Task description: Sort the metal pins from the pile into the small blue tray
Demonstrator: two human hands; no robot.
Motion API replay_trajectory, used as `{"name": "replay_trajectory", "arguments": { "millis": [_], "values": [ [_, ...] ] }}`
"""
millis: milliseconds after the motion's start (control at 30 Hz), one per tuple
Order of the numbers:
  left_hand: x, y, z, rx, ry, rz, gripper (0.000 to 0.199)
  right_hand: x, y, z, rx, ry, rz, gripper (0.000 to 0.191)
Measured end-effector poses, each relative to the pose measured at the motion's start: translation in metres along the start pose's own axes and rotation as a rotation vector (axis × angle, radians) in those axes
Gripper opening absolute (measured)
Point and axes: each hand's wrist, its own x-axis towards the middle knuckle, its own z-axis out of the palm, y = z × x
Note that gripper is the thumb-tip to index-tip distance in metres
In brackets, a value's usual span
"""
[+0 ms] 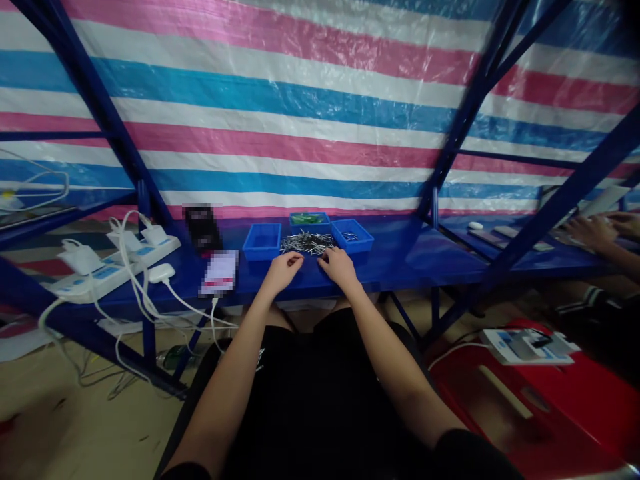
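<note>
Black shirt (305, 407) fills the near foreground, with 2 bare forearms (239, 363) reaching past it to the blue table (410, 257). The pile (306, 243) of slim metal pieces lies just beyond the fingertips, between the hands and away from the body. It spreads wider from left to right than front to back; single pieces point many ways, so no shared axis can be read.

The right hand (341, 267) looks the nearer: its bent fingers come down at the pile's near right edge, seemingly touching it. Whether they have closed on a piece cannot be told. The left hand (283, 270) is curled just short of the near left edge, thumb and fingertips close together; whether anything is pinched there is too small to tell.

Around the pile stand 3 blue trays: the left tray (263, 254), the back tray (313, 228) with something green inside, and the angled right tray (361, 246) with some metal pieces.
</note>
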Motion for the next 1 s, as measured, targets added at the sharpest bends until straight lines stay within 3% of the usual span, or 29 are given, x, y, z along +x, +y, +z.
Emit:
{"name": "replay_trajectory", "arguments": {
  "millis": [633,1000],
  "values": [
    [-0.0009,0.0001,-0.0006,0.011,-0.006,0.023,0.023,0.0024,0.0046,-0.0001,0.050,0.013,0.215,0.021],
    [-0.0009,-0.0006,-0.0003,0.019,-0.011,0.011,0.022,-0.0032,0.0008,-0.0045,0.028,0.021,0.201,0.020]
  ]
}}
